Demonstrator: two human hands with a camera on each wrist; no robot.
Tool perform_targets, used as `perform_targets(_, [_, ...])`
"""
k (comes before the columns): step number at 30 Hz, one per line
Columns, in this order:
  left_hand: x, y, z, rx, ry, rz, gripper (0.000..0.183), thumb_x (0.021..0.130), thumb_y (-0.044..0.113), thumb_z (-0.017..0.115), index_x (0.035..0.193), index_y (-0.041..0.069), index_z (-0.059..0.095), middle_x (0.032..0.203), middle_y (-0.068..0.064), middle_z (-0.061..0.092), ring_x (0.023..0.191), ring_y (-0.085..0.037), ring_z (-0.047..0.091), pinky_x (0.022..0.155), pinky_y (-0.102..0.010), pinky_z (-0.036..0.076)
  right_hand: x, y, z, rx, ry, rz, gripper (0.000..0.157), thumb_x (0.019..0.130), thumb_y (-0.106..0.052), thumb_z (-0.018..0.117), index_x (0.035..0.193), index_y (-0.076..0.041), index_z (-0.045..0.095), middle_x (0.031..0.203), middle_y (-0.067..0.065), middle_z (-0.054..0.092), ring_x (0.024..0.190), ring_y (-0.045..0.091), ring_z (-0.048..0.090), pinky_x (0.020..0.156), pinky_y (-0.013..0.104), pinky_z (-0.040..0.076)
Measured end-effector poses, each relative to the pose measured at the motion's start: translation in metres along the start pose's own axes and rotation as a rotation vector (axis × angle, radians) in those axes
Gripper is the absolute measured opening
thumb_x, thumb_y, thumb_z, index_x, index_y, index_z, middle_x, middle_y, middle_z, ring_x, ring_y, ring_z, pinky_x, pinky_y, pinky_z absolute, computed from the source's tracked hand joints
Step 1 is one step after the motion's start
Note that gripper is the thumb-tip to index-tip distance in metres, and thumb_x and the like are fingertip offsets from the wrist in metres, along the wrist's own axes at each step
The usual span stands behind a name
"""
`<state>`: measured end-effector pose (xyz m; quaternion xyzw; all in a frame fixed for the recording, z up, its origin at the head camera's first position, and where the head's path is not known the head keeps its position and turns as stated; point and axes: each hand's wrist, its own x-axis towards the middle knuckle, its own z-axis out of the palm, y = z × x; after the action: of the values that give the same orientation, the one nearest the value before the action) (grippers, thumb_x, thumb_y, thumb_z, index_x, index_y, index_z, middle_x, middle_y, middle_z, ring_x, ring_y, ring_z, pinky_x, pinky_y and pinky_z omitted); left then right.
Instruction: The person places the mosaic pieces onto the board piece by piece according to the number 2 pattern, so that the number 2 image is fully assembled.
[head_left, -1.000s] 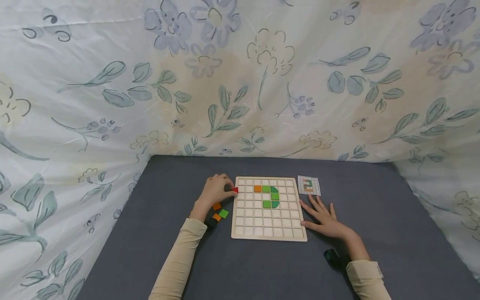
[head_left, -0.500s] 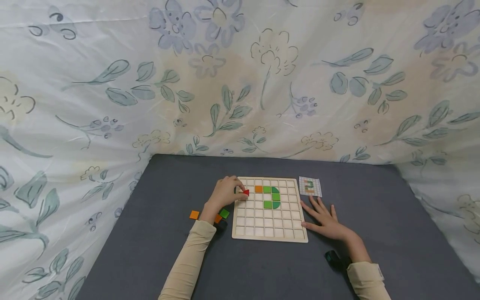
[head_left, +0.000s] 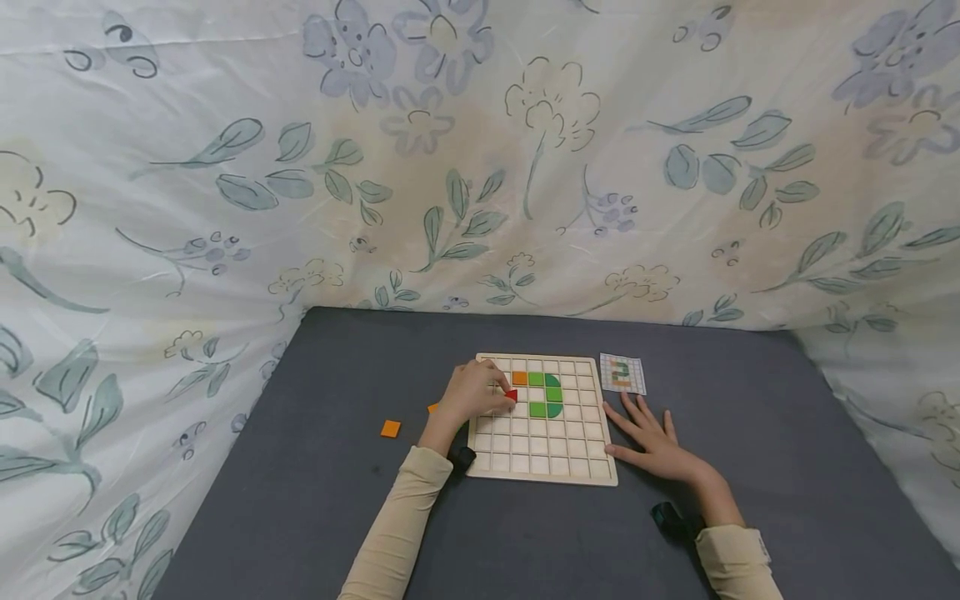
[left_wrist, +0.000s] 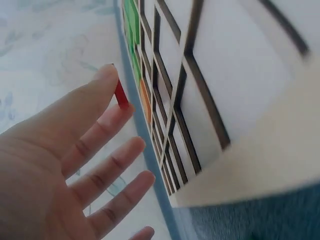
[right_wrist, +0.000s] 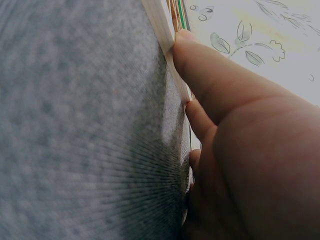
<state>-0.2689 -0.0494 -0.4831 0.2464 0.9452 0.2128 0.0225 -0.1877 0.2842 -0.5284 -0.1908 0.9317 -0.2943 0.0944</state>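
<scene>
Over the left half of a wooden grid board (head_left: 555, 467), my left hand (head_left: 472, 392) pinches a small red tile (head_left: 512, 395) between thumb and index finger. The left wrist view shows the red tile (left_wrist: 121, 95) edge-on, with the other fingers spread. On the board sit an orange square tile (head_left: 520, 378), several green square tiles (head_left: 536, 379) and two rounded green tiles (head_left: 554, 410). My right hand (head_left: 656, 442) lies with spread fingers at the board's right edge; in the right wrist view the thumb (right_wrist: 200, 60) touches the board's side (right_wrist: 167, 45).
A small printed card (head_left: 622, 374) with a coloured grid pattern lies right of the board's far corner. Left of the board is a loose orange tile (head_left: 391, 428); another orange tile (head_left: 432, 407) is partly hidden by the left hand. A flowered cloth (head_left: 480, 167) rises behind the dark table (head_left: 300, 500).
My left hand has carried the red tile from the board's left edge rightward over the grid, close to the orange and green tiles. The right hand stays at the board's right edge.
</scene>
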Motion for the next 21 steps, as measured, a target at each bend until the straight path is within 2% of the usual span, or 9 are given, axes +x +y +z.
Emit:
perform_targets(5, [-0.001, 0.006, 0.006, 0.067, -0.01, 0.003, 0.022, 0.076, 0.044, 0.073, 0.086, 0.024, 0.072, 0.105, 0.003, 0.061, 0.1, -0.023, 0.052, 0.096, -0.051, 0.039, 0.0, -0.001, 0.0, 0.0, -0.001, 0.001, 0.071, 0.089, -0.041, 0.058, 0.148, -0.017, 0.026, 0.153, 0.022, 0.005, 0.138, 0.047, -0.004, 0.1, 0.07, -0.015])
perform_targets(11, [-0.002, 0.011, 0.012, 0.124, -0.029, -0.006, 0.024, 0.078, 0.047, 0.07, 0.087, 0.026, 0.071, 0.109, 0.004, 0.059, 0.101, -0.02, 0.051, 0.097, -0.048, 0.038, 0.0, 0.0, 0.0, 0.007, 0.001, 0.004, 0.071, 0.089, -0.041, 0.058, 0.148, -0.017, 0.026, 0.154, 0.022, 0.004, 0.138, 0.047, -0.006, 0.1, 0.07, -0.015])
perform_targets(21, [-0.003, 0.018, 0.016, 0.14, -0.014, -0.007, 0.022, 0.077, 0.048, 0.07, 0.083, 0.027, 0.069, 0.109, 0.003, 0.059, 0.1, -0.02, 0.051, 0.096, -0.047, 0.039, 0.001, 0.001, 0.001, 0.005, -0.001, 0.011, 0.071, 0.089, -0.042, 0.058, 0.148, -0.017, 0.026, 0.154, 0.021, 0.004, 0.138, 0.047, -0.007, 0.1, 0.07, -0.016])
